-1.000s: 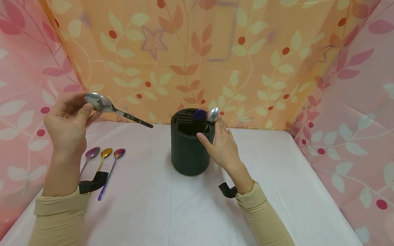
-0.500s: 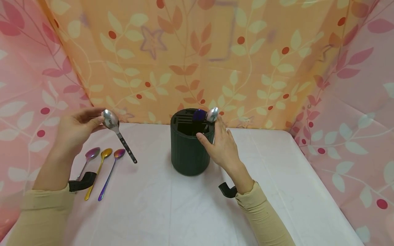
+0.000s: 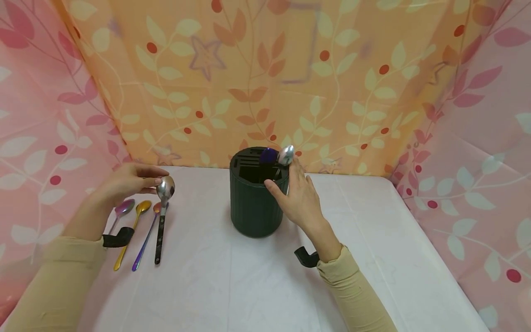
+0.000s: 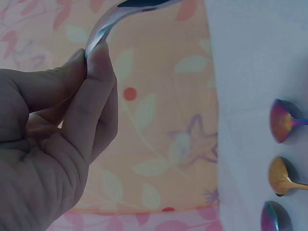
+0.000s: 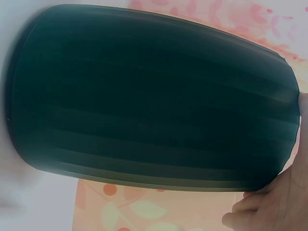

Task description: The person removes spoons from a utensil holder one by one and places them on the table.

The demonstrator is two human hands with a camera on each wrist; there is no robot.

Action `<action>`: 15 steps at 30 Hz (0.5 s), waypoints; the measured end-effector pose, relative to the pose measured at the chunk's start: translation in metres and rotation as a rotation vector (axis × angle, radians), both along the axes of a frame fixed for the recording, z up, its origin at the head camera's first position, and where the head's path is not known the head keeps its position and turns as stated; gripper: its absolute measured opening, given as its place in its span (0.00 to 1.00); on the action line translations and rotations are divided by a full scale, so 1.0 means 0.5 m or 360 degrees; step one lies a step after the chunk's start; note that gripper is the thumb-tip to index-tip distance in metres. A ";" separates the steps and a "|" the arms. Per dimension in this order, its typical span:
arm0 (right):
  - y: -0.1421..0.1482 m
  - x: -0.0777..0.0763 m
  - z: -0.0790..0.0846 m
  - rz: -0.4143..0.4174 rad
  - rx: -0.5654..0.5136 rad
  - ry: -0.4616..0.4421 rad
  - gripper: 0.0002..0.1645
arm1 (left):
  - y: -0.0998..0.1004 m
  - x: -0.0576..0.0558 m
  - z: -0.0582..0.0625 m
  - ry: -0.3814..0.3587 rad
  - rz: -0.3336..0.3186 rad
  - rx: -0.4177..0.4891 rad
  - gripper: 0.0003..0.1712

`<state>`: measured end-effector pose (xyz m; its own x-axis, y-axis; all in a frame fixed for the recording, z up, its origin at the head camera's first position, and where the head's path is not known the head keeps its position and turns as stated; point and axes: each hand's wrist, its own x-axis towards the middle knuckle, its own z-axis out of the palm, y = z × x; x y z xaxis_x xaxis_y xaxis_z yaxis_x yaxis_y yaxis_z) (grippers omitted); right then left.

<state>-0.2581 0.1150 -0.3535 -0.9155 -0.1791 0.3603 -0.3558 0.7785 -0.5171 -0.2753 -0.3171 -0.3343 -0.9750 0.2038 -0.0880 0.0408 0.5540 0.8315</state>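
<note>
My left hand (image 3: 128, 184) pinches a silver spoon (image 3: 165, 190) by its bowl, between thumb and fingers. The spoon's black patterned handle points down toward the table, right of the row of spoons. In the left wrist view the thumb and fingertips meet on the edge of the spoon's bowl (image 4: 98, 36). My right hand (image 3: 303, 196) rests against the right side of a dark green ribbed utensil holder (image 3: 255, 207), fingers fairly straight, thumb at the rim. Two spoons stand in the holder, a dark purple spoon (image 3: 268, 156) and a silver spoon (image 3: 286, 155).
At the left lie a purple-pink spoon (image 3: 124, 207), a gold spoon (image 3: 143, 207) and a rainbow-coloured spoon (image 3: 147, 240), side by side on the white-covered table (image 3: 199, 286). Behind the table hangs an orange leaf-patterned cloth (image 3: 249, 69), with pink cloth at both sides.
My left hand has moved down and to the right with the spoon, whose handle has swung from pointing right to pointing down. The right hand and the holder have stayed in place.
</note>
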 end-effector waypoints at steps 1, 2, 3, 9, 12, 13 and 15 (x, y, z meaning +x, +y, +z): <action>0.000 0.000 0.000 -0.0002 0.0004 0.0001 0.65 | 0.000 -0.004 -0.005 -0.0019 -0.0012 -0.0014 0.26; 0.000 -0.001 -0.001 -0.0004 0.0006 0.0000 0.65 | 0.000 -0.008 -0.011 -0.0037 -0.0025 -0.0025 0.25; 0.000 -0.001 -0.001 -0.0005 0.0009 -0.0002 0.65 | 0.001 -0.013 -0.016 -0.0053 -0.0041 -0.0027 0.24; -0.001 -0.002 -0.001 0.0003 0.0024 -0.0007 0.65 | -0.006 -0.041 -0.056 -0.0121 -0.0079 -0.0010 0.23; -0.001 -0.001 0.000 0.0003 0.0022 -0.0007 0.65 | -0.008 -0.056 -0.076 -0.0168 -0.0055 -0.0023 0.24; -0.001 -0.001 0.000 0.0001 0.0020 -0.0007 0.65 | -0.009 -0.060 -0.083 -0.0181 -0.0042 -0.0031 0.24; -0.001 -0.001 -0.001 0.0001 0.0016 -0.0006 0.64 | -0.010 -0.069 -0.099 -0.0190 -0.0019 -0.0039 0.24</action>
